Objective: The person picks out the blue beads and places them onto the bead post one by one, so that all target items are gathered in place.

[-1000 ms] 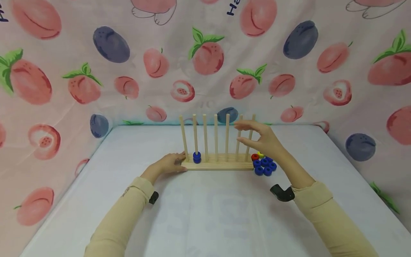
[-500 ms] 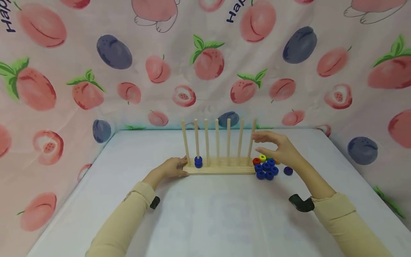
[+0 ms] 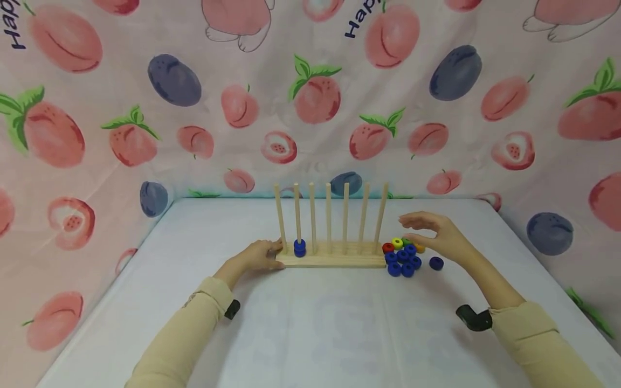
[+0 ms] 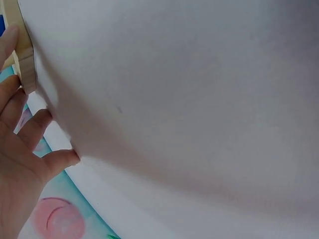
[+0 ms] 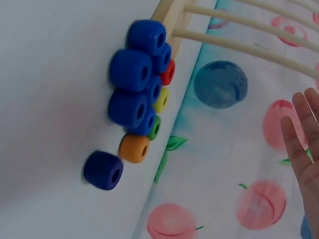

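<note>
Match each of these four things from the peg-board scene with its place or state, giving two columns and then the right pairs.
Column one:
1. left hand
2. right hand
3. lone blue bead
4. stacked blue beads

Column two:
A. threaded on the second peg from the left
B. open above the bead cluster, holding nothing
C. lying apart, to the right of the cluster
D. resting against the left end of the wooden base

Pairs: 1-D, 2-B, 3-C, 4-A

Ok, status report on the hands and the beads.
Left hand touching peg rack end. Right hand open above loose beads, holding nothing. One blue bead lies apart. Nothing blocking.
</note>
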Demonstrator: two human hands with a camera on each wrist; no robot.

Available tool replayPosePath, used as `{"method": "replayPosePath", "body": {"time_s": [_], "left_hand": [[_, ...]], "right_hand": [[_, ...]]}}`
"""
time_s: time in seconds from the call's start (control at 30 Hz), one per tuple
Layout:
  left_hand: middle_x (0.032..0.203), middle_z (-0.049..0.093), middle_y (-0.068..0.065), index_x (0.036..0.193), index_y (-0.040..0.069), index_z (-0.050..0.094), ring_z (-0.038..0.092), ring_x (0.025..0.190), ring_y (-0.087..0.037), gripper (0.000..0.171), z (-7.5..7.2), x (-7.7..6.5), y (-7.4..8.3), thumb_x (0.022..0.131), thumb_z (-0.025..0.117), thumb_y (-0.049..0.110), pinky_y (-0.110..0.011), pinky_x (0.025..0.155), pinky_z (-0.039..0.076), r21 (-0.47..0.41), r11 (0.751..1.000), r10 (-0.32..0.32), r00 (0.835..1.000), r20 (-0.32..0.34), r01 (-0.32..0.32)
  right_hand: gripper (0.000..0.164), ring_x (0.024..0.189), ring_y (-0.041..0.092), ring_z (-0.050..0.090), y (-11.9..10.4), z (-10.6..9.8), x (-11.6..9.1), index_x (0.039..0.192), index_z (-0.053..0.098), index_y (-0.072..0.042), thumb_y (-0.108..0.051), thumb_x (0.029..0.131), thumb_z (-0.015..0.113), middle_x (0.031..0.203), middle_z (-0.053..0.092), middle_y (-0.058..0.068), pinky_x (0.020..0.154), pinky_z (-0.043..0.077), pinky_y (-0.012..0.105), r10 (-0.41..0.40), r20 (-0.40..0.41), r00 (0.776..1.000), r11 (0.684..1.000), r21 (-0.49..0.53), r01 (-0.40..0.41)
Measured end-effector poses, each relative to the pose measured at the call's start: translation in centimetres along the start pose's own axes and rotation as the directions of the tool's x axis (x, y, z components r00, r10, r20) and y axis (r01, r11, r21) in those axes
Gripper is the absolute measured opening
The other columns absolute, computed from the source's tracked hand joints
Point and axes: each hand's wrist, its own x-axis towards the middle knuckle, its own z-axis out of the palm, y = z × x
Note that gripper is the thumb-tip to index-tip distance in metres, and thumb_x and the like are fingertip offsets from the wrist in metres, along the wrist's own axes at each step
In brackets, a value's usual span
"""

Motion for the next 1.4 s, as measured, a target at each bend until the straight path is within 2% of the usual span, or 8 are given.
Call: {"method": "replayPosePath", "body": {"time_s": [0.13, 0.4, 0.57, 0.67, 0.77, 1.07, 1.23, 1.4], "left_hand": [[0.144, 0.043, -0.017, 0.133, 0.0, 0.05, 0.04, 0.131, -0.042, 0.062, 0.3, -0.2, 0.1, 0.083, 0.072, 0.03, -0.054, 0.11, 0.03, 0.001, 1.0, -0.002, 1.0, -0.003, 0.002], [0.143, 0.044, -0.02, 0.134, 0.001, 0.049, 0.041, 0.13, -0.044, 0.063, -0.1, -0.3, 0.2, 0.083, 0.071, 0.031, -0.055, 0.109, 0.031, 0.012, 1.0, 0.001, 1.0, -0.008, -0.001], [0.142, 0.044, -0.022, 0.135, 0.003, 0.049, 0.04, 0.13, -0.045, 0.062, -0.1, 0.1, 0.3, 0.084, 0.071, 0.031, -0.056, 0.11, 0.03, 0.0, 1.0, -0.002, 1.0, 0.0, 0.002], [0.142, 0.043, -0.023, 0.136, 0.005, 0.049, 0.038, 0.131, -0.045, 0.062, 0.0, 0.2, 0.5, 0.084, 0.07, 0.032, -0.056, 0.111, 0.028, -0.004, 1.0, -0.018, 1.0, 0.005, 0.018], [0.143, 0.042, -0.024, 0.136, 0.005, 0.048, 0.036, 0.133, -0.045, 0.062, 0.0, 0.2, 0.6, 0.085, 0.07, 0.032, -0.055, 0.111, 0.027, -0.005, 1.0, -0.025, 1.0, 0.008, 0.025], [0.144, 0.042, -0.021, 0.136, 0.004, 0.048, 0.036, 0.133, -0.044, 0.062, 0.1, -0.1, 0.5, 0.084, 0.07, 0.032, -0.054, 0.112, 0.026, -0.006, 1.0, -0.029, 1.0, -0.001, 0.029], [0.143, 0.042, -0.021, 0.134, 0.002, 0.05, 0.036, 0.133, -0.045, 0.062, -0.2, -0.5, 0.3, 0.083, 0.071, 0.03, -0.055, 0.112, 0.027, -0.005, 1.0, -0.022, 1.0, -0.019, 0.022], [0.143, 0.042, -0.022, 0.134, 0.001, 0.049, 0.037, 0.132, -0.045, 0.062, -0.1, -0.4, 0.4, 0.084, 0.07, 0.03, -0.055, 0.111, 0.027, -0.004, 1.0, 0.002, 1.0, -0.011, -0.002]], "right_hand": [[0.032, 0.097, -0.01, 0.057, 1.3, -0.2, -0.7, 0.115, 0.062, 0.0, -0.002, 0.084, 0.068, 0.106, 0.068, 0.008, 0.086, 0.045, 0.005, 0.054, 0.011, 0.998, 0.998, -0.033, -0.054], [0.032, 0.099, 0.004, 0.061, 3.1, -0.6, -1.7, 0.116, 0.061, 0.0, -0.007, 0.086, 0.067, 0.109, 0.068, 0.015, 0.087, 0.044, 0.006, 0.132, 0.067, 0.989, 0.989, -0.076, -0.127], [0.032, 0.102, 0.03, 0.061, 3.3, -1.1, -2.1, 0.117, 0.061, -0.001, -0.01, 0.087, 0.066, 0.112, 0.066, 0.018, 0.091, 0.052, 0.029, 0.208, 0.114, 0.971, 0.973, -0.122, -0.194], [0.033, 0.102, 0.034, 0.061, 3.8, -1.1, -2.3, 0.117, 0.06, 0.0, -0.01, 0.087, 0.067, 0.112, 0.065, 0.021, 0.09, 0.051, 0.045, 0.232, 0.139, 0.963, 0.968, -0.133, -0.214], [0.034, 0.101, 0.036, 0.061, 4.5, -1.1, -2.6, 0.116, 0.06, 0.004, -0.01, 0.086, 0.067, 0.112, 0.065, 0.023, 0.089, 0.05, 0.05, 0.244, 0.166, 0.955, 0.967, -0.121, -0.226], [0.028, 0.097, 0.034, 0.063, 6.1, -0.6, -3.6, 0.111, 0.062, 0.006, -0.006, 0.086, 0.066, 0.105, 0.067, 0.021, 0.083, 0.053, 0.048, 0.214, 0.258, 0.942, 0.976, -0.084, -0.199], [0.026, 0.099, 0.037, 0.062, 6.2, -0.2, -3.4, 0.109, 0.062, 0.006, -0.005, 0.086, 0.067, 0.114, 0.064, 0.026, 0.084, 0.054, 0.048, 0.234, 0.284, 0.93, 0.971, -0.111, -0.211], [0.026, 0.097, 0.036, 0.062, 6.3, -0.2, -3.5, 0.107, 0.063, 0.007, -0.005, 0.084, 0.068, 0.11, 0.065, 0.024, 0.084, 0.053, 0.049, 0.278, 0.31, 0.909, 0.956, -0.178, -0.232]]}}
